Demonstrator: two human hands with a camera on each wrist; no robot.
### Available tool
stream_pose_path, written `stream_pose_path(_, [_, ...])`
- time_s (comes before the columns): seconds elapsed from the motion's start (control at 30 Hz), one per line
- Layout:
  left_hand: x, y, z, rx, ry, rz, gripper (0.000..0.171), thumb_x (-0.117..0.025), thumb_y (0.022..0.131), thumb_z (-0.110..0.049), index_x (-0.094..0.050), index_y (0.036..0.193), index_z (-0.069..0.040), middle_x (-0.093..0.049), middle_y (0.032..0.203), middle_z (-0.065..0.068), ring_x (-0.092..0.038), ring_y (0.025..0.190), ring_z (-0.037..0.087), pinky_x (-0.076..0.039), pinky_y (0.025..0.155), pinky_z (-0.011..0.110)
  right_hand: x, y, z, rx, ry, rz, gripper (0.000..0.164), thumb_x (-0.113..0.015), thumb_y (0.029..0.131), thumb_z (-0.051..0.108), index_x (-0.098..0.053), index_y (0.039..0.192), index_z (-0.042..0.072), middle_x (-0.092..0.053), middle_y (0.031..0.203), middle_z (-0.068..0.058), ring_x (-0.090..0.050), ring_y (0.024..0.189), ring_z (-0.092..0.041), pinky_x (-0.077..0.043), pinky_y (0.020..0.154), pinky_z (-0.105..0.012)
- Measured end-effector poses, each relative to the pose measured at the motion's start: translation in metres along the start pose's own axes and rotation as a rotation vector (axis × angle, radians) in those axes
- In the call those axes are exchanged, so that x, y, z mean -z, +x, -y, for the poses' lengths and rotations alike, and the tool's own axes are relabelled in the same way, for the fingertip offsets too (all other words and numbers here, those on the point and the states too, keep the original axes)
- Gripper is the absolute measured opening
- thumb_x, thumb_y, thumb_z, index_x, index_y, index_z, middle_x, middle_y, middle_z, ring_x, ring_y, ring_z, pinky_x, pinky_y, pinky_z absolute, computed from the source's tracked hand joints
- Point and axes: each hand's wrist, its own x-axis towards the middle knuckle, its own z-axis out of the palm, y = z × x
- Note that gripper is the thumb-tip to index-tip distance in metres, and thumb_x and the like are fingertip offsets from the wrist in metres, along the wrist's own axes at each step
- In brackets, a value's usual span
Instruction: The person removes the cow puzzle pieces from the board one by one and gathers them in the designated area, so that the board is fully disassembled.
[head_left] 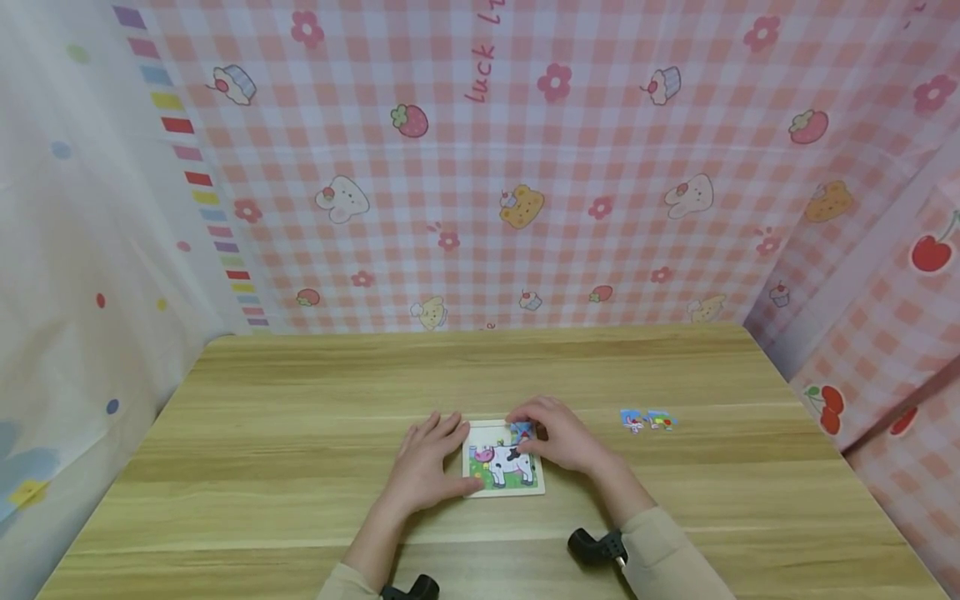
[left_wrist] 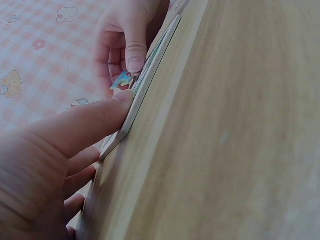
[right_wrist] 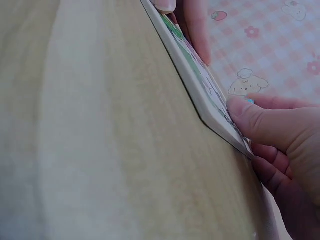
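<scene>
A square wooden puzzle tray [head_left: 504, 495] with a cow picture lies flat on the table. The left hand [head_left: 429, 465] grips it by its left side, thumb over the near left corner and fingertips at the far left corner. At the tray's far right part, the right hand [head_left: 562, 437] pinches a blue jigsaw piece [head_left: 521, 432]. That piece [left_wrist: 120, 80] is tilted above the tray's surface in the left wrist view. The cow [head_left: 510, 465] is put together in the lower part, and pale bare backing [head_left: 487, 434] shows at the upper left.
Two loose jigsaw pieces, one mostly blue [head_left: 632, 419] and one with green and yellow [head_left: 662, 420], lie on the wooden table [head_left: 300, 433] right of the tray. Pink checked cloth [head_left: 480, 167] hangs behind the table's far edge.
</scene>
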Motion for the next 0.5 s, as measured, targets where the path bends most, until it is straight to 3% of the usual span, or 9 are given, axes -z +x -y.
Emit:
stream_pose_path(0.17, [0.0010,-0.0001,-0.0006,0.002,0.002,0.005,0.087,-0.082,0.073,-0.052,-0.054,0.142,-0.007,-0.040,0.154,0.012,-0.024,0.145,0.042,-0.010,0.116,0.061,-0.0003,-0.0010,-0.0015,0.039,0.065,-0.026,0.031,-0.077,0.086,0.009,-0.070,0.116,0.013,-0.064,0.103,0.003,-0.053,0.082,-0.011,-0.048,0.072,-0.029])
stream_pose_path(0.27, [0.0014,0.0000,-0.0008,0.001,0.004,0.008,0.087,-0.082,0.073,-0.051,-0.054,0.142,-0.006,-0.041,0.153,0.012,-0.024,0.145,0.041,-0.010,0.116,0.061,-0.0001,-0.0015,-0.0022,0.035,0.114,-0.041,0.029,-0.074,0.087,0.005,-0.071,0.115,0.011,-0.065,0.102,0.002,-0.054,0.080,-0.010,-0.049,0.071,-0.028])
stream_pose_path(0.5, [0.0010,0.0000,-0.0009,0.006,0.001,0.006,0.087,-0.082,0.073,-0.051,-0.054,0.142,-0.006,-0.041,0.153,0.012,-0.024,0.145,0.041,-0.010,0.116,0.061,0.0004,-0.0026,-0.0010,-0.076,0.212,-0.058,0.025,-0.073,0.089,0.005,-0.065,0.112,0.012,-0.064,0.092,0.005,-0.058,0.082,-0.013,-0.051,0.075,-0.028])
